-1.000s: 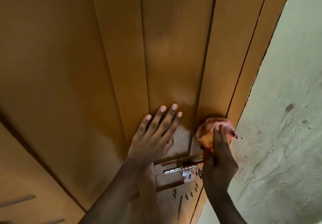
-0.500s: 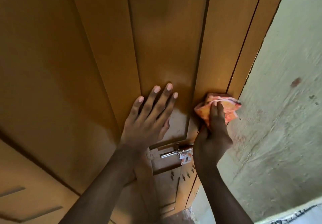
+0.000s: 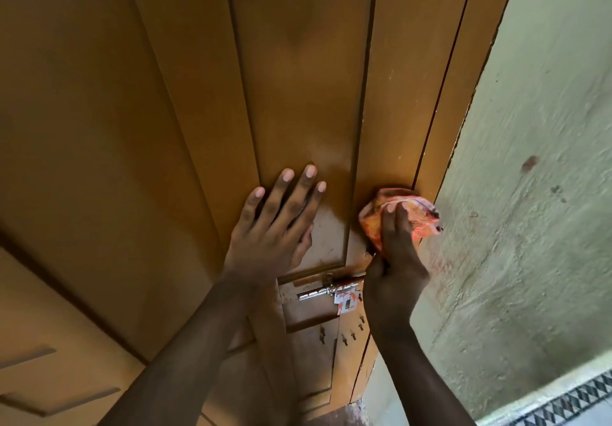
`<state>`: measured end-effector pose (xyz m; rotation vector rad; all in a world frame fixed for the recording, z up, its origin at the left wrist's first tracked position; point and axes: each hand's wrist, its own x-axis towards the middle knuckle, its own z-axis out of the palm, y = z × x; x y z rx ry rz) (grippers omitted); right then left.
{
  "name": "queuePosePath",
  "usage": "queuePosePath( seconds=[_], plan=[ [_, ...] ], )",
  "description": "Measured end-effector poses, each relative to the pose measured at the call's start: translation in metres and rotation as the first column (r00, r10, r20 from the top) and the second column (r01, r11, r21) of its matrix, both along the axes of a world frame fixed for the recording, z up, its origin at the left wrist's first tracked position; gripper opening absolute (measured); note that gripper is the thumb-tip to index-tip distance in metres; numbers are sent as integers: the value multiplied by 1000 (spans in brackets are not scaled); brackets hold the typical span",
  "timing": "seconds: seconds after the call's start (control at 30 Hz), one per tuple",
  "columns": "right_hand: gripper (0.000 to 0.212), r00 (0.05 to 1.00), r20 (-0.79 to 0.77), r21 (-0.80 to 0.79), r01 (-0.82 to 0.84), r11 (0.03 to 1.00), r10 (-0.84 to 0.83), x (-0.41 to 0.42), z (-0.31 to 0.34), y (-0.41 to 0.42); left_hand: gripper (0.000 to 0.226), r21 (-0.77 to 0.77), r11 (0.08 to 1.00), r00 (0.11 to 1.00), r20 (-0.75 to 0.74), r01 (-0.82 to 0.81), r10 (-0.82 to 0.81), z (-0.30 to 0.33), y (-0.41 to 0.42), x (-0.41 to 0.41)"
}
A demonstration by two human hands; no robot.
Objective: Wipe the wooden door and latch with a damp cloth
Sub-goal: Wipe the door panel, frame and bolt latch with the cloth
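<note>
A person pressed a bunched orange-and-pink cloth (image 3: 402, 217) against the wooden door (image 3: 298, 77) with the right hand (image 3: 395, 260), fingers closed over the wad, on the vertical stile near the door's right edge. The cloth sat just above the metal sliding latch (image 3: 331, 289) and touched the narrow seam beside the door frame (image 3: 463, 94). The left hand (image 3: 271, 227) lay flat and open on the recessed panel beside it, fingers spread, gripping nothing and apparently bracing the door.

A paler, sheened patch on the panel around and above the left hand suggested that part had already been wiped damp, though whether it was moisture or reflected light could not be told for certain. The stile under the cloth appeared to be the area in hand. The latch, with a small torn sticker (image 3: 344, 299) hanging at its bolt, looked untouched by the cloth, and the wide left-hand boards and lower panels showed no clear sign of wiping. By that reading, the job stood at an early-to-middle stage, with the latch and much of the door left to do. To the right, a pale green plastered wall (image 3: 530, 193) bordered the frame.
</note>
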<state>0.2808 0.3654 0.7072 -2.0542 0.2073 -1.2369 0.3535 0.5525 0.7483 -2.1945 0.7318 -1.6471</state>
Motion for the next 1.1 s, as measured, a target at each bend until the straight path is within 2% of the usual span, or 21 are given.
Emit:
queuePosePath(
  seconds=[0.1,0.27,0.43,0.5,0.6,0.73,0.87,0.93,1.0,1.1],
  plan=[
    [54,999,-38,-158,-20,987,14,-10,-25,-12,69,8,1000,1000,0,-1,1,0,1,-1],
    [47,999,5,0,32,999,-32,-6,-31,-16,68,4,1000,1000,-6,-6,6,0,0,-1],
    [41,998,49,-272,-31,962,46,6,-12,-18,67,-1,1000,1000,-14,3,-3,-1,0,1],
    [33,997,46,-304,-46,951,63,-4,-24,-23,69,-1,1000,1000,-19,4,-5,-4,0,1],
    [46,999,-17,-286,-43,957,40,-18,-36,-26,70,13,1000,1000,-17,-10,10,-3,0,3],
    [37,998,67,-170,5,985,7,-3,-18,-20,69,14,1000,1000,-3,-5,5,-1,1,3],
    [54,995,90,-281,-6,960,32,4,-13,-11,68,15,1000,1000,-5,-2,3,-1,0,2],
    [54,997,39,-291,-55,955,69,-2,-22,-17,67,6,1000,1000,-7,-1,1,0,0,1],
    [45,997,-10,-238,-75,968,74,-14,-37,-21,67,8,1000,1000,-7,-4,4,-2,1,1],
    [49,994,-102,-136,-62,989,48,-24,-46,-21,68,18,1000,1000,-7,-10,10,-4,1,3]
  ],
)
